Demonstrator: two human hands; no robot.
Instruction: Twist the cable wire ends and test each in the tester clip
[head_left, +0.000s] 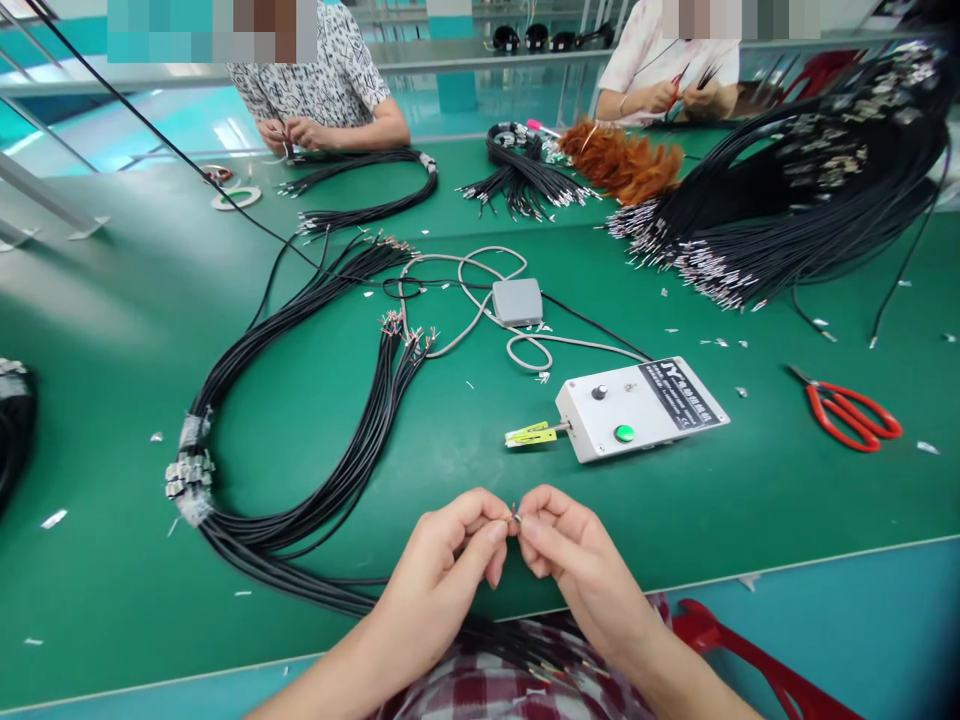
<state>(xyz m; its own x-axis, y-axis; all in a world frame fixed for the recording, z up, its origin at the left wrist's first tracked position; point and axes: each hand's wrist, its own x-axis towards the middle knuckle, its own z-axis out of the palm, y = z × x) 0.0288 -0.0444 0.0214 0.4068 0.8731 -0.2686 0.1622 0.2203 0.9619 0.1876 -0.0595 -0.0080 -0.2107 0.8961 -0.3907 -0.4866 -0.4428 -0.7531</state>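
Both hands meet just above the near edge of the green table. Fine stripped wire ends (515,517) show between the fingertips. My left hand (457,548) is closed in a pinch on them, and my right hand (568,543) pinches them from the other side. The cable they belong to is mostly hidden by my fingers. A looped bundle of black cables (247,535) curves around on the left, bound with tape near its white connectors (189,475). Some loose cable ends (544,665) lie across my lap. Beyond my hands sits a white control box (637,410) with a yellow-green clip (531,435).
Red-handled cutters (851,412) lie at the right. A grey pedal-like block (517,302) with coiled grey cord is mid-table. A large black cable heap (750,220) fills the back right, beside an orange-brown fluffy bundle (622,162). Two people (330,90) work across the table.
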